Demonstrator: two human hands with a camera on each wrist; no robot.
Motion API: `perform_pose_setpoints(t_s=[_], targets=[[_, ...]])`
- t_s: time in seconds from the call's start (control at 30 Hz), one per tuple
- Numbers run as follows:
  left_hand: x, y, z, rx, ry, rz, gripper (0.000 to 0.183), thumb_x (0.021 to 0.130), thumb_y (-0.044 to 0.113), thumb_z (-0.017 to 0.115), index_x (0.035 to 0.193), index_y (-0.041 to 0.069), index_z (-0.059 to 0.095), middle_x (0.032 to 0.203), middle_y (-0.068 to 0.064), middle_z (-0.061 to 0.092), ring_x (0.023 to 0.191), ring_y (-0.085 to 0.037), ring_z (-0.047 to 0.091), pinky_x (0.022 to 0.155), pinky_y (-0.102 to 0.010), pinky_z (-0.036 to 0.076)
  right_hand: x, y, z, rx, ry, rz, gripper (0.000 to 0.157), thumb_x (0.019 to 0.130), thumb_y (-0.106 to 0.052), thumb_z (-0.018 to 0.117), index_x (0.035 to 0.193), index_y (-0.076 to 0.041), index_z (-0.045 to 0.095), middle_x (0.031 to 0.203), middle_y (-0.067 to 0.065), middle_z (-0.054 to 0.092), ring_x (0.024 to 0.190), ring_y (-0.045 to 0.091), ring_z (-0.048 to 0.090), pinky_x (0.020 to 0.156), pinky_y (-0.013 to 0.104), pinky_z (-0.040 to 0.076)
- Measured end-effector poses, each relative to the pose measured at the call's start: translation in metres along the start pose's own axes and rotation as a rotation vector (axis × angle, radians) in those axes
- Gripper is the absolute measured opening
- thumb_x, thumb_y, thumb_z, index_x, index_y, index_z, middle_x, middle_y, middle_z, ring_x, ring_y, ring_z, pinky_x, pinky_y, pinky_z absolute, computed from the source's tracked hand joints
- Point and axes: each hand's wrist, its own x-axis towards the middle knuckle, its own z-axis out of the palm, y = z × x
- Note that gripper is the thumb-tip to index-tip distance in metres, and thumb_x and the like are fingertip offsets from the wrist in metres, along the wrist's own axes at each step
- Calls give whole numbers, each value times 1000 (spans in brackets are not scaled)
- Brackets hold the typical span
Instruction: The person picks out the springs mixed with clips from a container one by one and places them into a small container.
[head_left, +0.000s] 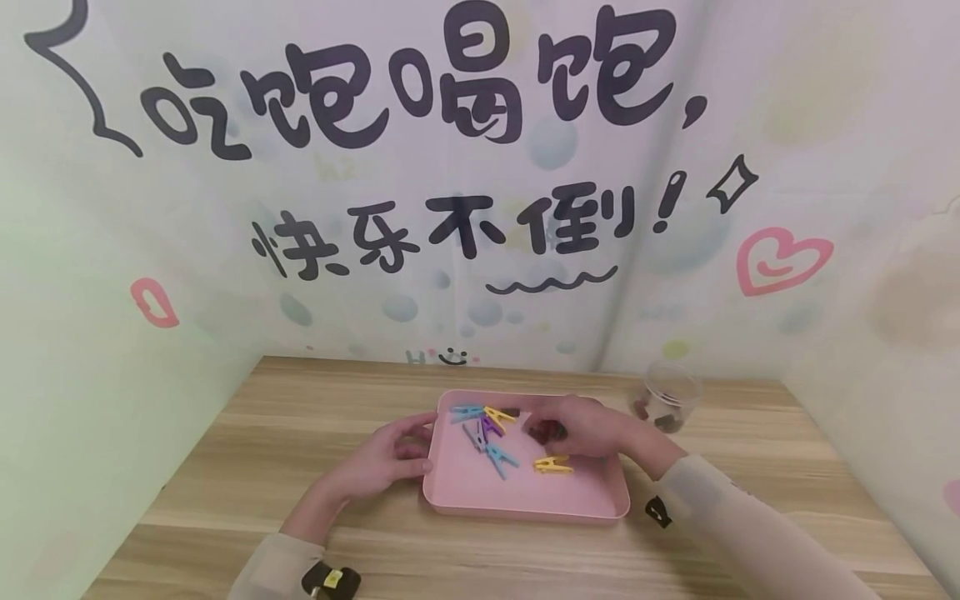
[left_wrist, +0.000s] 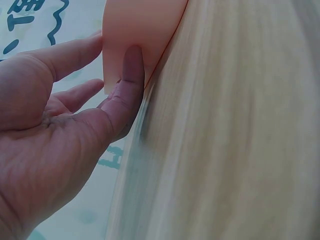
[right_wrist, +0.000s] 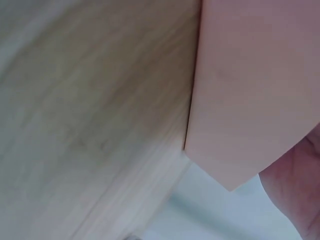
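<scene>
A pink tray [head_left: 517, 492] lies on the table, holding several small clothespins in blue, yellow, purple and grey. A yellow clothespin [head_left: 552, 465] lies apart from the cluster, close below my right hand [head_left: 581, 427]. That hand reaches over the tray's right side with fingers curled down around dark red-brown pieces [head_left: 546, 430], whose exact kind I cannot tell. One dark piece [head_left: 512, 412] lies by the yellow clothespin at the back. My left hand [head_left: 375, 458] touches the tray's left wall with extended fingers; its thumb [left_wrist: 133, 65] rests against the outer wall. The right wrist view hides the right fingertips behind the tray wall.
A clear plastic cup [head_left: 672, 390] with a few dark red-brown pieces stands behind the tray at the right. A printed cloth backdrop [head_left: 450, 317] rises along the table's far edge. The wooden table [head_left: 315, 400] extends on both sides of the tray.
</scene>
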Motion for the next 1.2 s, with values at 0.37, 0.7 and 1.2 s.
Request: perform_pose_setpoints(t_s=[0.37,0.7,1.2], targets=[[1,-1,-1,11,3,-3,74,101,2,71,161,-9,30,143,-31,52,128,-46,61,99,-34,59,2,3,2,11,0,33,33,88,-13,80,118,-29,75,97,-15,66,90,11,62,78,30,55],[0,0,0,12,7,-11,76,100,2,72,162,-8,30,142,-30,52,125,-44,63,98,-33,60,-4,3,-1,99,11,-29,31,87,-11,78,115,-25,75,96,-11,69,91,15,64,77,30,55],[-1,1,1,53,16,-4,73,101,2,71,161,-8,32,142,-30,53,126,-45,62,100,-36,59,-21,8,-17,175,74,-88,24,90,-13,80,114,-14,75,99,-11,70,96,24,68,86,47,59]])
